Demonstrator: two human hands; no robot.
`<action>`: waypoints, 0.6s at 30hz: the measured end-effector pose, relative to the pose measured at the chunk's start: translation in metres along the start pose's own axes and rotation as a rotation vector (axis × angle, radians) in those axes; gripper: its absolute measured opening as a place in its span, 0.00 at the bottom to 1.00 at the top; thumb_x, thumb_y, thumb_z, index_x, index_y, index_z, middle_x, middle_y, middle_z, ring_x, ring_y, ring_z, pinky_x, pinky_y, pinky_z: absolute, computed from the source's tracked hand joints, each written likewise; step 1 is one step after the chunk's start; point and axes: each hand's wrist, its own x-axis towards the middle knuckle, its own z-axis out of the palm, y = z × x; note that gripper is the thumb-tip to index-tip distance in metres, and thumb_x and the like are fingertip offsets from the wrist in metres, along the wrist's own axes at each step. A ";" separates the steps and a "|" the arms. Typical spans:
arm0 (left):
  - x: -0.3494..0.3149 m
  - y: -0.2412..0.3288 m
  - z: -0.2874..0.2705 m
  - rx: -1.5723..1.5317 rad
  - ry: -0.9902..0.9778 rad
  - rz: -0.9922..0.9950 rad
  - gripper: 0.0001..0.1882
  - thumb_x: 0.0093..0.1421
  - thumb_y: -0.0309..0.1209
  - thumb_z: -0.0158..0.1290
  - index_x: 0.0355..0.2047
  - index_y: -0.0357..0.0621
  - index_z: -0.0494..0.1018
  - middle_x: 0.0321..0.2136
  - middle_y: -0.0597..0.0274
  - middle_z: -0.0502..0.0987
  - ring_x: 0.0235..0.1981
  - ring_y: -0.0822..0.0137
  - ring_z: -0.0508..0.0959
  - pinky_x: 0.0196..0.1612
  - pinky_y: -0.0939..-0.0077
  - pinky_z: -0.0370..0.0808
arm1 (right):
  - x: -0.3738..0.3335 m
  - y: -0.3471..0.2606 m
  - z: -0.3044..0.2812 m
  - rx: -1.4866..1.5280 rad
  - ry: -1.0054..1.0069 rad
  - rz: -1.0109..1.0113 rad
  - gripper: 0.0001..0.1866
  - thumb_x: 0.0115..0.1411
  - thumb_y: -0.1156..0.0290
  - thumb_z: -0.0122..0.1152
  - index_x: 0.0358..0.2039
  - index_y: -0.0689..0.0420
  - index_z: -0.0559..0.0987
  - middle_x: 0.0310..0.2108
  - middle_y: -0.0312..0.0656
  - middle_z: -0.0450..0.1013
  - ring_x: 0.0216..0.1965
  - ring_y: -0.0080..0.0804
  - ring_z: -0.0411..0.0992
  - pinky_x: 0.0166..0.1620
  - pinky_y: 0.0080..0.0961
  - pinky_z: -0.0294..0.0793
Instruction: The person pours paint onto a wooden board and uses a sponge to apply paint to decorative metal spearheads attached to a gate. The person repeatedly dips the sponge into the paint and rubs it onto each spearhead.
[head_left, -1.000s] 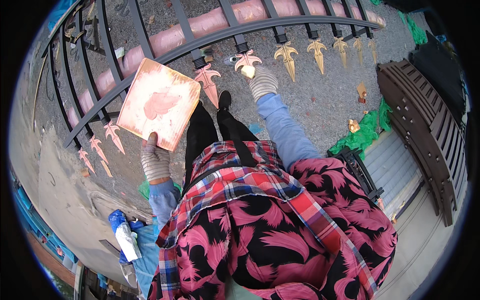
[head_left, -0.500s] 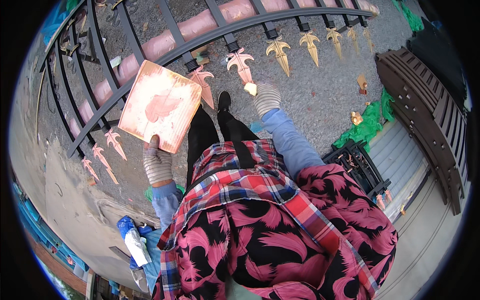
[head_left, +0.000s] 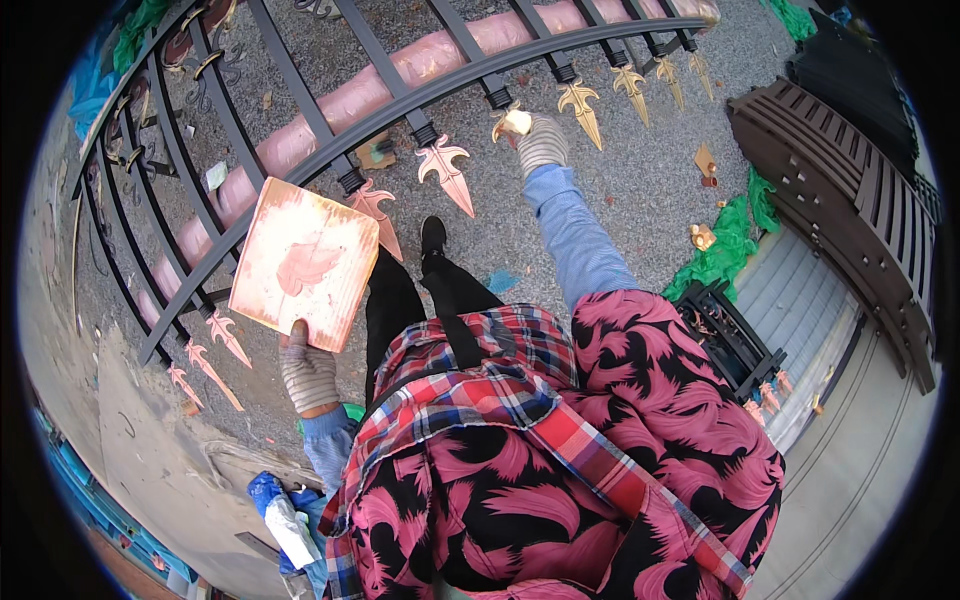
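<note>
A dark metal fence panel (head_left: 330, 150) lies flat on gravel ground (head_left: 640, 190), its spear-tip finials pointing toward the worker. The gloved left hand (head_left: 308, 372) grips the lower edge of a paint-stained square board (head_left: 303, 262), tilted just beside a copper-coloured finial (head_left: 377, 212), apparently as a shield. The gloved right hand (head_left: 541, 143) is closed on a small pale applicator (head_left: 515, 122) touching a gold finial (head_left: 581, 105).

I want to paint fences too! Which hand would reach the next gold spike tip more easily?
Probably the right hand. It is stretched out at the railing, touching a spear tip, with the next gold tip just beside it. The left hand is busy holding the flat board, further back.
</note>
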 end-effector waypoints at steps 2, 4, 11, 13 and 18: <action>-0.004 0.003 0.005 -0.007 -0.006 0.011 0.21 0.51 0.21 0.50 0.47 0.36 0.63 0.44 0.56 0.69 0.45 0.61 0.69 0.51 0.67 0.66 | 0.005 0.001 -0.001 -0.217 -0.142 0.100 0.20 0.39 0.59 0.65 0.35 0.51 0.77 0.34 0.45 0.73 0.36 0.42 0.71 0.39 0.31 0.71; -0.005 0.004 0.000 -0.008 0.022 0.025 0.23 0.50 0.20 0.50 0.48 0.37 0.62 0.45 0.56 0.68 0.46 0.62 0.68 0.51 0.67 0.65 | 0.001 0.016 -0.001 -0.335 -0.099 0.108 0.19 0.41 0.56 0.63 0.34 0.50 0.77 0.35 0.45 0.73 0.38 0.44 0.71 0.40 0.32 0.71; -0.003 0.004 0.009 0.005 0.015 0.025 0.23 0.50 0.20 0.51 0.48 0.36 0.62 0.45 0.57 0.68 0.46 0.62 0.68 0.51 0.68 0.65 | 0.007 0.005 0.000 0.090 0.151 0.062 0.17 0.42 0.60 0.64 0.31 0.56 0.77 0.31 0.48 0.73 0.34 0.46 0.71 0.37 0.36 0.70; -0.003 0.005 0.016 0.027 -0.016 0.028 0.23 0.50 0.20 0.51 0.48 0.36 0.62 0.44 0.56 0.69 0.46 0.63 0.68 0.51 0.68 0.65 | 0.004 -0.010 0.003 -0.029 -0.003 0.033 0.17 0.43 0.59 0.63 0.33 0.54 0.77 0.32 0.47 0.73 0.35 0.44 0.71 0.36 0.35 0.70; -0.006 0.005 0.015 0.017 0.050 0.041 0.23 0.50 0.21 0.51 0.48 0.35 0.62 0.44 0.56 0.69 0.46 0.63 0.68 0.51 0.68 0.65 | 0.003 -0.031 0.007 -0.347 -0.073 -0.090 0.16 0.46 0.61 0.60 0.37 0.48 0.75 0.38 0.41 0.72 0.41 0.38 0.70 0.41 0.31 0.69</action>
